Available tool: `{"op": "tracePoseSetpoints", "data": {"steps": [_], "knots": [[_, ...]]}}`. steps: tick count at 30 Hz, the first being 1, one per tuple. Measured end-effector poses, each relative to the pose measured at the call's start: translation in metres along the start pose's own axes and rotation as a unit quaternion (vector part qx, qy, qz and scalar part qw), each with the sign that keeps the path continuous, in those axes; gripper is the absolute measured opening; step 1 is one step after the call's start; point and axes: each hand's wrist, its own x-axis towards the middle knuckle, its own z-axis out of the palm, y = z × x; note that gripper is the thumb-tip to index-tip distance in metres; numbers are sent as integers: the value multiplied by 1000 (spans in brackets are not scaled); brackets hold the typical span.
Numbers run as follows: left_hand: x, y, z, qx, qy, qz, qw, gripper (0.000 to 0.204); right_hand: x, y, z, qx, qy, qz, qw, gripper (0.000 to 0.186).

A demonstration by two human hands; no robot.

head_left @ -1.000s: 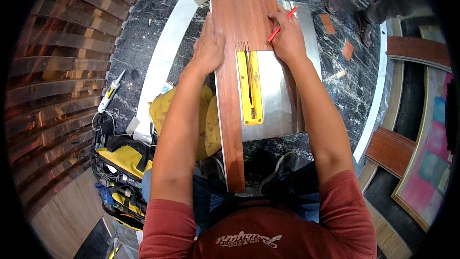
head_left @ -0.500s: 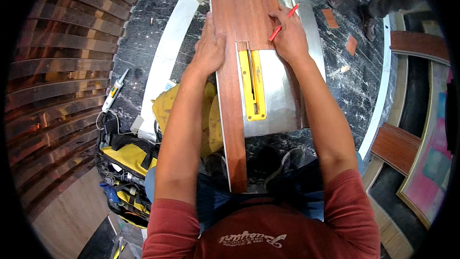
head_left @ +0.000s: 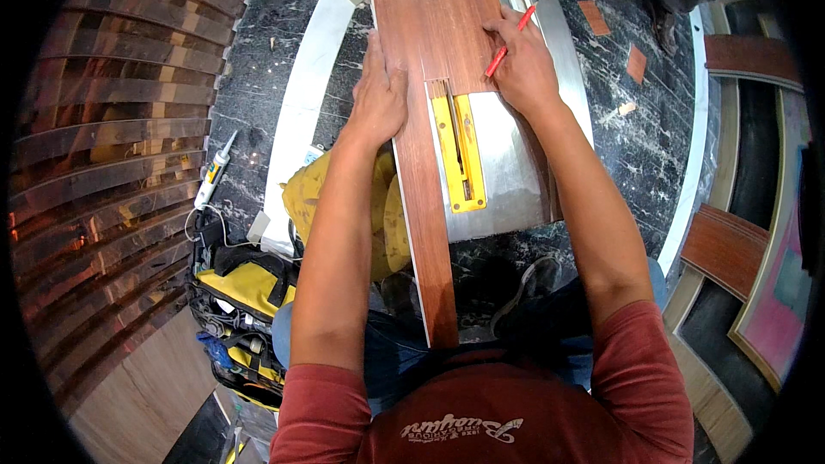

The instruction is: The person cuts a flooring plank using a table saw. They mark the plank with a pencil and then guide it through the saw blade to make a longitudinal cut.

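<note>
My left hand [head_left: 378,99] presses flat on the reddish plank [head_left: 425,60], which lies across the saw's metal worktop [head_left: 516,163]. My right hand [head_left: 524,69], fingers pinching a red pencil [head_left: 510,40], steadies it. Both sit close beside the yellow blade insert [head_left: 460,150]; a slip could drag fingers into the cut.

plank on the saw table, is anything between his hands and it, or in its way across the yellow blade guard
Nothing visible. The left hand presses flat on the plank, and the right hand, holding a red pencil, rests on its right part. The plank's cut slot already meets the yellow blade guard; the steel table beyond looks bare.
</note>
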Motion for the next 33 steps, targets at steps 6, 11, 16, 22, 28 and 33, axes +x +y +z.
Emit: {"op": "tracePoseSetpoints", "data": {"steps": [6, 11, 16, 22, 28, 33], "knots": [[-4, 7, -1, 10, -4, -23, 1000, 71, -1, 1, 0, -19, -2, 0, 1000, 56], [12, 4, -3, 16, 15, 21, 1000, 73, 12, 3, 0, 9, 14, -22, 1000, 44], [38, 20, -8, 57, 23, -7, 998, 74, 38, 18, 7, -22, 31, -48, 998, 39], [38, 26, -1, 134, 41, -21, 990, 68, 45, 32, 9, -2, 23, -61, 998, 36], [30, 34, 2, 153, 50, -20, 987, 67, 40, 31, 3, 1, 15, -61, 998, 36], [21, 39, 3, 159, 58, -14, 986, 67, 32, 30, -2, -12, 15, -70, 997, 37]]}}
